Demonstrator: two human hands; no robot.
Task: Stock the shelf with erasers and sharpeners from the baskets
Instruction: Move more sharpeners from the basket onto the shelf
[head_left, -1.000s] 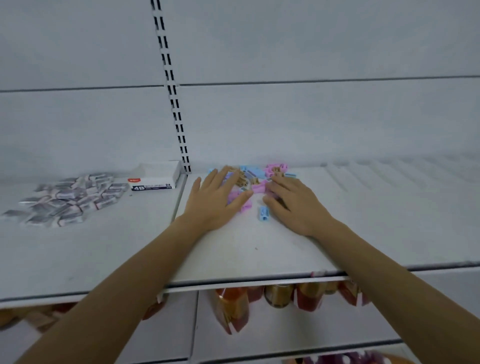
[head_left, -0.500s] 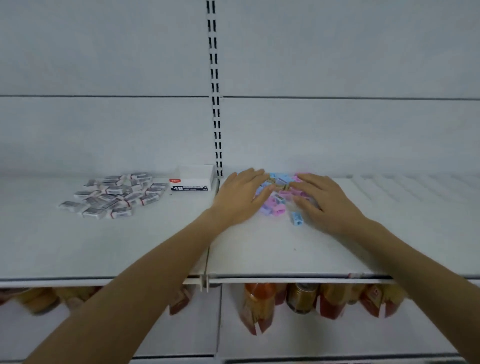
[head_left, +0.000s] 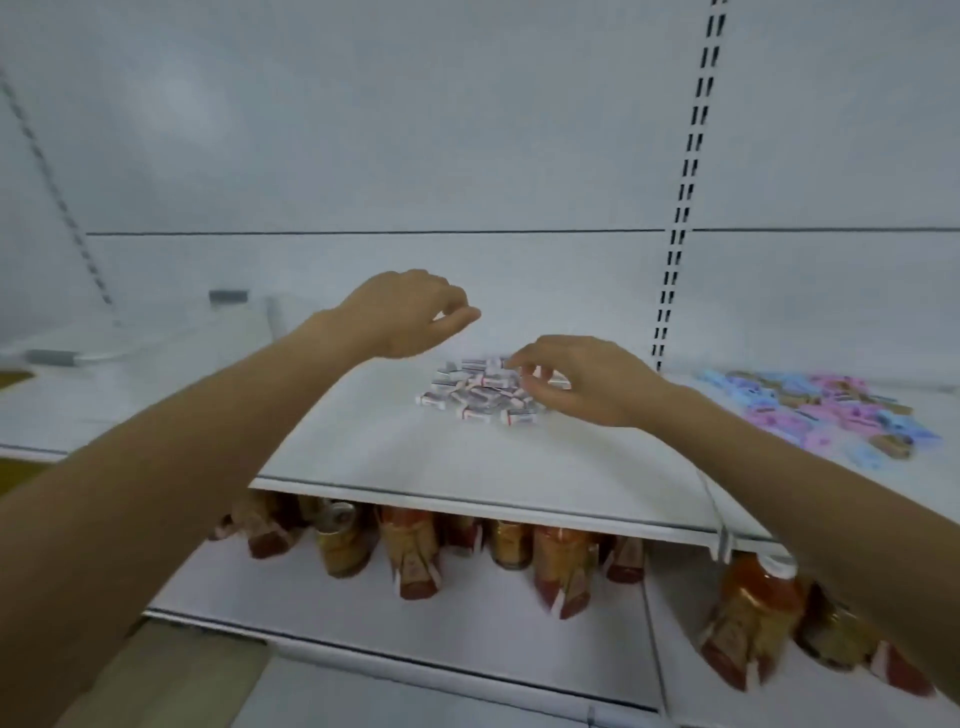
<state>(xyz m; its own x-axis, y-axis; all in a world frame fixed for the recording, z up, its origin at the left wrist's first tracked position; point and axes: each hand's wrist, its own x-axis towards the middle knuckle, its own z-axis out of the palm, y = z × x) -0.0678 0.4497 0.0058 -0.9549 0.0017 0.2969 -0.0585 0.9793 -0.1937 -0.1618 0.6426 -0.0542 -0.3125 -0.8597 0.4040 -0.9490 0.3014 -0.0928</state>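
after leaving the sharpeners (head_left: 826, 410), left hand (head_left: 400, 317) and right hand (head_left: 582, 384) hover over erasers (head_left: 467, 395).

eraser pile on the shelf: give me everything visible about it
The eraser pile is a loose heap of white blocks in printed sleeves with dark and red marks, lying at mixed angles on the white shelf, left of the slotted upright. The right hand hangs over the side nearest the upright; contact cannot be told.

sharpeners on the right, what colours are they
Pink and light blue sharpeners, seen in the head view.
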